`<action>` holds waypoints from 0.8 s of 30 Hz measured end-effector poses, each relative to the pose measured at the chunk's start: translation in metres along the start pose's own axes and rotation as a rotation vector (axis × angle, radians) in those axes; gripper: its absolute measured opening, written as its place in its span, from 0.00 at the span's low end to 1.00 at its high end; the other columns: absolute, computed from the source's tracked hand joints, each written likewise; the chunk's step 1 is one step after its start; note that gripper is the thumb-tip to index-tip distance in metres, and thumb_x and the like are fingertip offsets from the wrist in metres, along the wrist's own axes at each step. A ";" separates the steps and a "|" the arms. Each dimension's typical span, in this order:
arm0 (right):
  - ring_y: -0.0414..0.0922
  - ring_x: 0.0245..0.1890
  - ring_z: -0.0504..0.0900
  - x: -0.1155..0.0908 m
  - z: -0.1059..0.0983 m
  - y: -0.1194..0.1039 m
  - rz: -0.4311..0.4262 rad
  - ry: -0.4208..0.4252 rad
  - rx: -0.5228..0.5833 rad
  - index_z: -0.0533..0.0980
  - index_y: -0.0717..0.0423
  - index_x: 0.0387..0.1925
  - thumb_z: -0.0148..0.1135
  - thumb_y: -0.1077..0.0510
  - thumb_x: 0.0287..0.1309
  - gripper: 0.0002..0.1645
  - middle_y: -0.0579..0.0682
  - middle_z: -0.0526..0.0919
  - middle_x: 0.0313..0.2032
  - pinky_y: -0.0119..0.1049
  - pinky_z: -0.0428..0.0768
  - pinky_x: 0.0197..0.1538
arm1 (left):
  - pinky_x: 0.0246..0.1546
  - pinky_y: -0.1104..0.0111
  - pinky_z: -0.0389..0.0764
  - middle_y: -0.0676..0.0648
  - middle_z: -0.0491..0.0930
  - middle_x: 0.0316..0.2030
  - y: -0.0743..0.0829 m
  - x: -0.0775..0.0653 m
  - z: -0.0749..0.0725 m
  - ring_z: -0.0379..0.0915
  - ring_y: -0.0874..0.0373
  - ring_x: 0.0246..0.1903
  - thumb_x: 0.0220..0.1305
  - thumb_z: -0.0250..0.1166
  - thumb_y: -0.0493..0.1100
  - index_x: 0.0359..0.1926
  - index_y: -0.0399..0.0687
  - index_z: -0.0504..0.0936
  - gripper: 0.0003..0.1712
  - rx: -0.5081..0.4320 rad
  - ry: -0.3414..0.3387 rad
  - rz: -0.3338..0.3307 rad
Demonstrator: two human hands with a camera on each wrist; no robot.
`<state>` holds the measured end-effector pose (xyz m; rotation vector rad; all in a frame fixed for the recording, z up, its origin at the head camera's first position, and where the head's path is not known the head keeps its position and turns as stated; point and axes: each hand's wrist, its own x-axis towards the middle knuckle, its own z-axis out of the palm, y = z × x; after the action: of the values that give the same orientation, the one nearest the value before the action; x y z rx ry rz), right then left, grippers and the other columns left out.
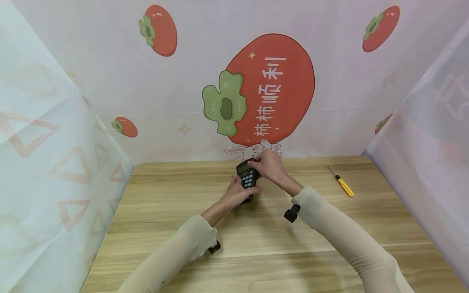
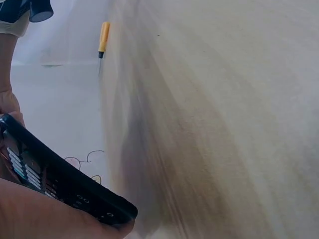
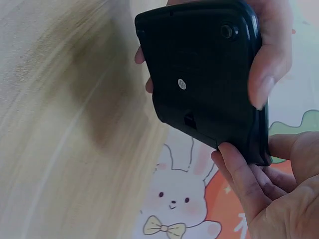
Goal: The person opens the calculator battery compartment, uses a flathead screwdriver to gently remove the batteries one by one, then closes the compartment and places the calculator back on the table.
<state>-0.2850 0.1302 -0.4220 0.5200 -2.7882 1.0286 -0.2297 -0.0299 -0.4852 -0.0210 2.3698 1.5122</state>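
Calculator (image 1: 247, 177), black, held up off the wooden table (image 1: 176, 228) near the back wall, tilted. Left hand (image 1: 239, 194) grips its near end, fingers curled round the edges. Right hand (image 1: 268, 165) pinches its far end, thumb and fingertips on the case. Both forearms angle inward toward calculator. Yellow-handled screwdriver (image 1: 343, 184) lies well right of calculator.

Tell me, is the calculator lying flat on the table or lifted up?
Lifted and tilted. Both hands hold the calculator above the table: left hand at its lower end, right hand at the top.

Black calculator (image 1: 247, 177) tilted above wooden table (image 1: 165, 211)
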 end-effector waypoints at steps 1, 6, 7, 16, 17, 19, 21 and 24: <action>0.40 0.12 0.70 0.000 -0.001 -0.001 -0.004 0.003 -0.004 0.72 0.53 0.09 0.74 0.55 0.66 0.31 0.42 0.68 0.09 0.30 0.63 0.18 | 0.66 0.51 0.71 0.35 0.64 0.72 0.002 -0.002 -0.001 0.67 0.42 0.64 0.60 0.71 0.66 0.82 0.35 0.52 0.63 -0.024 0.003 0.008; 0.40 0.12 0.71 0.002 -0.004 -0.009 -0.005 0.021 -0.021 0.79 0.54 0.12 0.74 0.52 0.66 0.26 0.43 0.72 0.10 0.31 0.63 0.18 | 0.58 0.57 0.72 0.39 0.71 0.65 0.004 -0.001 -0.004 0.71 0.49 0.56 0.61 0.69 0.57 0.77 0.40 0.62 0.50 -0.150 -0.026 0.058; 0.41 0.12 0.72 0.002 -0.004 -0.010 -0.005 0.024 -0.020 0.81 0.55 0.13 0.74 0.52 0.66 0.26 0.43 0.72 0.10 0.31 0.64 0.18 | 0.58 0.57 0.72 0.40 0.71 0.65 0.005 -0.002 -0.004 0.71 0.49 0.56 0.62 0.68 0.56 0.77 0.40 0.61 0.48 -0.174 -0.036 0.065; 0.42 0.16 0.74 -0.001 -0.005 -0.016 -0.033 0.027 0.038 0.86 0.52 0.19 0.65 0.48 0.74 0.25 0.42 0.76 0.12 0.33 0.64 0.22 | 0.77 0.41 0.50 0.39 0.48 0.82 0.006 -0.008 -0.012 0.45 0.43 0.79 0.68 0.55 0.54 0.85 0.47 0.49 0.49 -0.369 -0.161 0.142; 0.42 0.17 0.74 -0.002 -0.006 -0.017 -0.036 0.025 0.046 0.87 0.51 0.20 0.65 0.48 0.75 0.25 0.42 0.77 0.13 0.33 0.65 0.23 | 0.78 0.40 0.47 0.39 0.45 0.83 0.006 -0.008 -0.012 0.42 0.43 0.80 0.68 0.55 0.53 0.86 0.48 0.48 0.49 -0.388 -0.171 0.146; 0.42 0.18 0.74 -0.002 -0.006 -0.018 -0.044 0.019 0.057 0.88 0.51 0.23 0.64 0.47 0.75 0.24 0.42 0.78 0.14 0.33 0.65 0.24 | 0.78 0.37 0.43 0.39 0.42 0.84 0.007 -0.009 -0.013 0.37 0.41 0.82 0.69 0.54 0.52 0.86 0.48 0.47 0.49 -0.412 -0.184 0.147; 0.44 0.19 0.74 -0.003 -0.007 -0.019 -0.047 0.009 0.073 0.89 0.52 0.24 0.63 0.48 0.76 0.24 0.44 0.79 0.15 0.33 0.65 0.24 | 0.78 0.37 0.41 0.39 0.41 0.84 0.007 -0.008 -0.013 0.35 0.41 0.82 0.68 0.53 0.52 0.86 0.48 0.45 0.50 -0.429 -0.188 0.143; 0.45 0.24 0.84 -0.004 -0.008 -0.019 -0.047 -0.019 0.128 0.90 0.54 0.28 0.62 0.49 0.77 0.23 0.48 0.85 0.21 0.31 0.77 0.28 | 0.79 0.40 0.39 0.38 0.40 0.84 0.007 -0.007 -0.014 0.33 0.42 0.82 0.69 0.52 0.50 0.86 0.46 0.44 0.49 -0.476 -0.193 0.143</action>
<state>-0.2744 0.1230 -0.4050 0.6103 -2.7251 1.2035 -0.2279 -0.0402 -0.4718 0.1773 1.8525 2.0131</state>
